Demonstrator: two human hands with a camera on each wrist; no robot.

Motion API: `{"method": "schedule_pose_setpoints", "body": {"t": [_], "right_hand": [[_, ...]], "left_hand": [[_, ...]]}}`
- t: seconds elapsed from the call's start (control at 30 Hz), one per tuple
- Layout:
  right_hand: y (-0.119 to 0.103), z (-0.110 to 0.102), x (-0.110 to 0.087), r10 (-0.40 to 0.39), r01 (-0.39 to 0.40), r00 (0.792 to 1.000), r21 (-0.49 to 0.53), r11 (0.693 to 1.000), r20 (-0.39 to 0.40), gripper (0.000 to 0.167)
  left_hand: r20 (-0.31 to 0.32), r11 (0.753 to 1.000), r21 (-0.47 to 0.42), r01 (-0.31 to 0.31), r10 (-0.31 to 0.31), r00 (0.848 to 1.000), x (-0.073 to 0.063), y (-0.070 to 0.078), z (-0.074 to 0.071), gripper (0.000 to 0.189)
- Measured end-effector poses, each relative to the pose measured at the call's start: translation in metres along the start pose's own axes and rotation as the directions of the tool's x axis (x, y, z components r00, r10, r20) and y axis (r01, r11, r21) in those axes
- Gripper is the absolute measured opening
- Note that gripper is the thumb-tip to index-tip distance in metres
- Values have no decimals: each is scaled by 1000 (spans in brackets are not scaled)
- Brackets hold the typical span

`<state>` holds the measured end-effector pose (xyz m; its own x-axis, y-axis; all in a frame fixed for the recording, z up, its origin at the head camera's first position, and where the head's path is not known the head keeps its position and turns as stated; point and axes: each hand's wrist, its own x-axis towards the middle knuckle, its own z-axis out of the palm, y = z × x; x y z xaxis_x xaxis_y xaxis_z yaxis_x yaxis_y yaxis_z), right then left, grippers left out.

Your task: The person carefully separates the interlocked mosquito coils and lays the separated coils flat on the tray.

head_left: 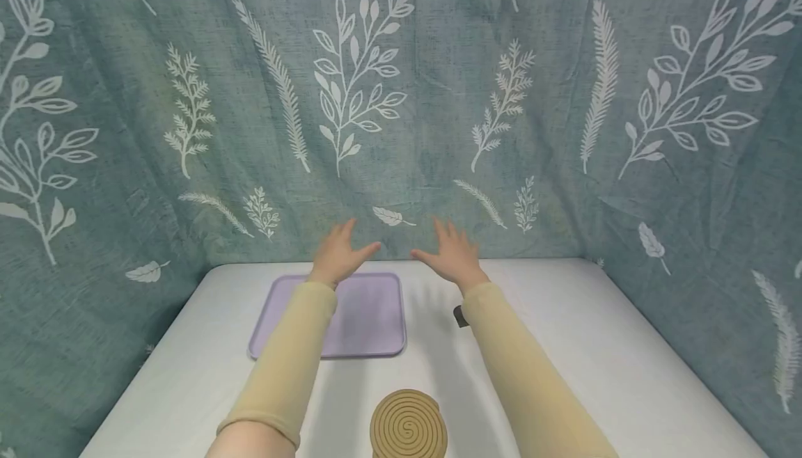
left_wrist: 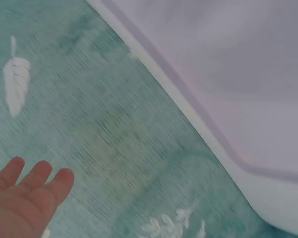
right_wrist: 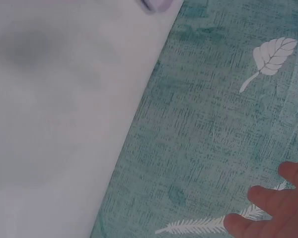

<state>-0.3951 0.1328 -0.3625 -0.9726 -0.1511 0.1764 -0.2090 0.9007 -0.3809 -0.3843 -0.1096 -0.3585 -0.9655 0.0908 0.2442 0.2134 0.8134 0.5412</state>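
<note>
Both hands are held out above the far side of the table, fingers spread and nothing in them. My left hand (head_left: pixel 340 257) is over the far edge of a lavender tray (head_left: pixel 376 319); in the left wrist view its fingers (left_wrist: pixel 59 188) show against the curtain, apart from the tray. Farther right, my right hand (head_left: pixel 452 257) hovers near a small dark object (head_left: pixel 460 317), which the right sleeve partly hides, so its kind is unclear. A round tan spiral coil (head_left: pixel 409 424) lies near the front, cut off by the frame's lower edge.
The white table (head_left: pixel 564 346) has rounded far corners. A blue-green curtain (head_left: pixel 438 96) with white leaf prints hangs behind it and along both sides. Shadows of the arms fall across the tabletop.
</note>
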Motion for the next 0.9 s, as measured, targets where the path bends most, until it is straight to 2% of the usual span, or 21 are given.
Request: {"method": "schedule_pose_setpoints", "body": {"t": [0.23, 0.43, 0.7, 0.9], "right_hand": [[0, 0, -11, 14, -14, 1000, 108, 994, -3, 95], [-5, 4, -17, -8, 9, 1000, 214, 977, -5, 94], [-8, 4, -27, -3, 7, 1000, 335, 942, -14, 92], [-5, 5, -41, 3, 10, 1000, 396, 918, -31, 92]], "left_hand": [[-3, 981, -192, -23, 23, 1000, -9, 7, 11, 96], [-30, 961, -273, -34, 27, 999, -19, 7, 18, 92], [-90, 921, -387, -45, 11, 996, -31, 11, 22, 79], [-141, 895, -437, -95, 36, 989, -48, 16, 22, 74]]}}
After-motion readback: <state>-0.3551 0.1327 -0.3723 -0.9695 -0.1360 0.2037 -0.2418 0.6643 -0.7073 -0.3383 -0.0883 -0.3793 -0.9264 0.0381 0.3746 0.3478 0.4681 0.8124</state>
